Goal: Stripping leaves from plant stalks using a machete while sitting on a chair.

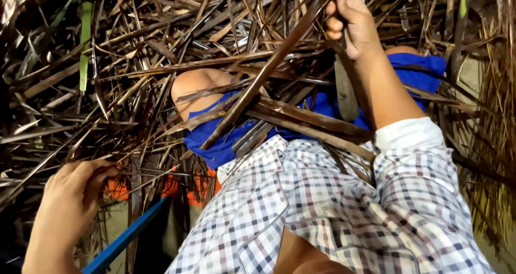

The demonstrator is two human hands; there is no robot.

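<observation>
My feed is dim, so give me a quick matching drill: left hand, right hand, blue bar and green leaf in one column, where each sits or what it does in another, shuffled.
1 left hand
2 right hand
3 blue bar
4 green leaf

a upper left, among dry leaves
b raised, gripping a long brown stalk
c lower left, fingers on thin strips
d bottom, slanting under the left hand

Pairs: 1-c, 2-b, 3-d, 4-a

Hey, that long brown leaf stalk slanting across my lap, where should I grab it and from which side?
Probably near its upper end, where the right hand already closes on the long stalk. The lower end is buried under crossing strips over the blue shorts. The left hand could come from the left to the bare middle stretch, gripping across its narrow width.
</observation>
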